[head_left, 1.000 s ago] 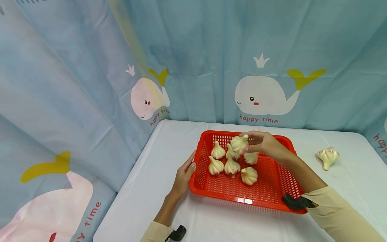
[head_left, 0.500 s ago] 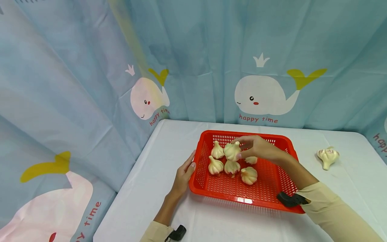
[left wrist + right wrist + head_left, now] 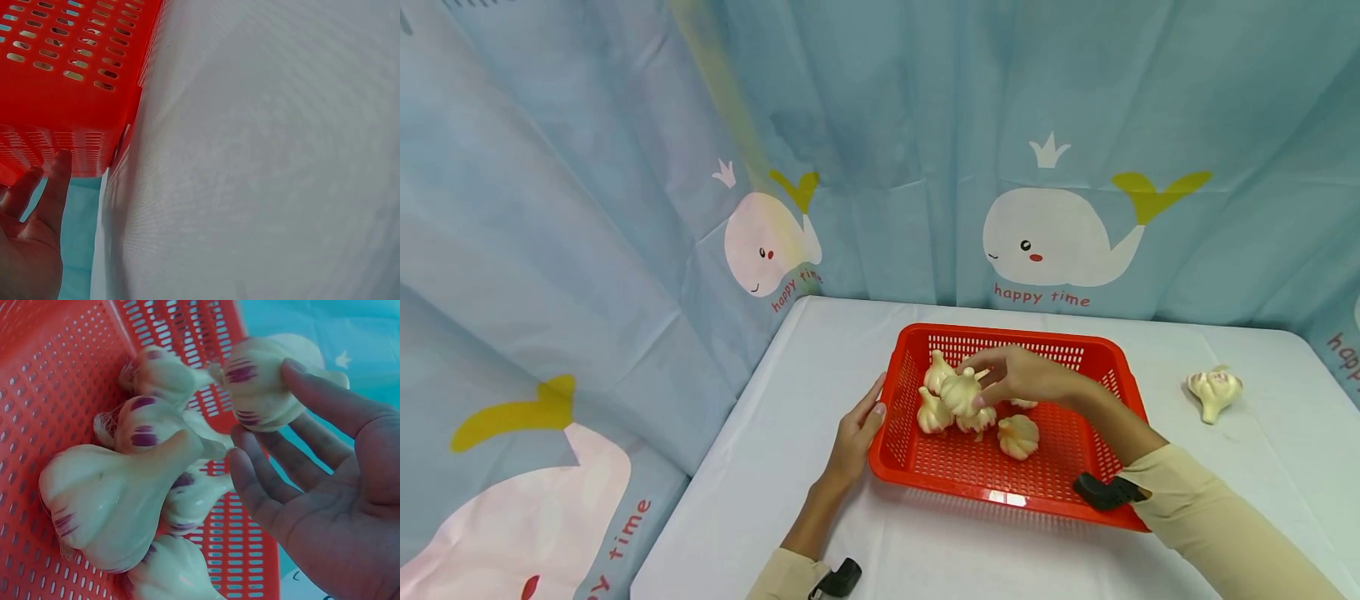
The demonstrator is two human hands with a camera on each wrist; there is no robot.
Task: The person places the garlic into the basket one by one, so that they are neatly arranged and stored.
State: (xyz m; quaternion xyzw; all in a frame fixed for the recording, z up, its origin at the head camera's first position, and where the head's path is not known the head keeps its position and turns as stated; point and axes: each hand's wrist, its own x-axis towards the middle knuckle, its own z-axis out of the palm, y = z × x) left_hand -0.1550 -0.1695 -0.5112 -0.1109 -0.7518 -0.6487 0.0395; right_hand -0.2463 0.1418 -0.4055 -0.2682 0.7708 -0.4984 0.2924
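Observation:
My right hand point(image 3: 1026, 375) holds a pale garlic bulb point(image 3: 961, 393) between thumb and fingers, over other bulbs in a red plastic basket point(image 3: 1000, 493). The right wrist view shows the held garlic bulb point(image 3: 262, 384) with purple streaks at its root end, and the thumb lying across it. Beneath and beside it lie several more garlic bulbs point(image 3: 115, 506). At the basket's left side, my left hand point(image 3: 852, 437) touches the wall. In the left wrist view, fairly straight fingers point(image 3: 57, 187) of that hand reach to the perforated side; the thumb is out of sight there.
One more garlic bulb point(image 3: 1214, 392) lies on the white tabletop point(image 3: 1247, 467), right of the basket. A blue curtain point(image 3: 910, 233) with whale prints hangs behind the table and along its left side.
My right hand has carried the garlic bulb left and nearer to me, over the other bulbs in the basket. The left hand and the basket look unmoved.

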